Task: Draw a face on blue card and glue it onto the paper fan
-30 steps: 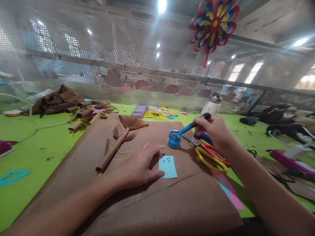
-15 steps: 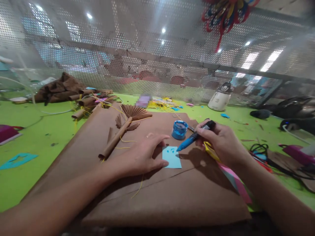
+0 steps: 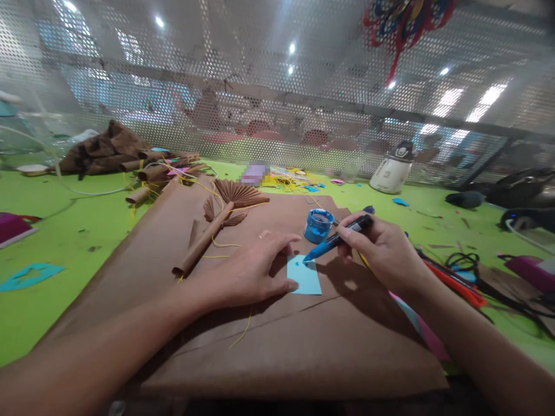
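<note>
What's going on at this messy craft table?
A person is painting a small blue paper card lying on a sheet of brown paper. The left hand presses the card flat, while the right hand holds a blue-tipped brush, its tip on the card. An open pot of blue paint stands just behind.
</note>
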Tool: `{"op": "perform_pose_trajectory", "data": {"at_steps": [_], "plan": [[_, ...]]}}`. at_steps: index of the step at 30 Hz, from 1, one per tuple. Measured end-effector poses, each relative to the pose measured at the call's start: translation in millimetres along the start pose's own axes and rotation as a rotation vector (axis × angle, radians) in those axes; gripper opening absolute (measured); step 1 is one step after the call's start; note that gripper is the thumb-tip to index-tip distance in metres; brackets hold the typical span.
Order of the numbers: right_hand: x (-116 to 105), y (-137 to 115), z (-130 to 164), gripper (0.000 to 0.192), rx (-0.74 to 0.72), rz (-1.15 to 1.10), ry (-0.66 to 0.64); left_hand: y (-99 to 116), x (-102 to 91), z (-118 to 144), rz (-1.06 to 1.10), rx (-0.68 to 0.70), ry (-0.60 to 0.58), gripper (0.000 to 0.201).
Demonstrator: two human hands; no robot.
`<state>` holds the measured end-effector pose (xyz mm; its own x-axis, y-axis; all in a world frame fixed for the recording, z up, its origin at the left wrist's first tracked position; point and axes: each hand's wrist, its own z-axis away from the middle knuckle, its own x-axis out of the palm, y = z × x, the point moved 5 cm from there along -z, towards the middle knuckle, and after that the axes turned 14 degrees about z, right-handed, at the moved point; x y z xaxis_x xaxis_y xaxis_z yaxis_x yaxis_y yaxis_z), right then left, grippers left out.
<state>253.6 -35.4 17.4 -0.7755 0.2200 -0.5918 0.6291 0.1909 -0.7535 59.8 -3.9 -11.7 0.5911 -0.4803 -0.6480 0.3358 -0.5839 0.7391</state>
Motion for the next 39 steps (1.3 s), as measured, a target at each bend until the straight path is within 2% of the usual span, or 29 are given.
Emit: {"op": "perform_pose_trajectory", "data": {"at_steps": [9,26,33,39], "plan": [[2.5,-1.0,-2.1,0.015,-0.026,0.054,0.002,-0.2,-0.4,-1.1,-0.006,-0.035,0.004,0.064],[-4.1,3.3,-0.2,0.016,0.064,0.045,0.005,-1.0,-0.6,-0.8,0.018,-0.023,0.0,0.065],[-5.5,5.3,1.9,0.021,0.107,-0.022,0.073,1.6,-1.1,-1.8,0.005,-0.027,0.003,0.064],[-2.5,1.6,2.6,0.022,0.048,0.043,0.067,1.8,-1.0,-2.2,0.003,-0.026,0.011,0.063]]}}
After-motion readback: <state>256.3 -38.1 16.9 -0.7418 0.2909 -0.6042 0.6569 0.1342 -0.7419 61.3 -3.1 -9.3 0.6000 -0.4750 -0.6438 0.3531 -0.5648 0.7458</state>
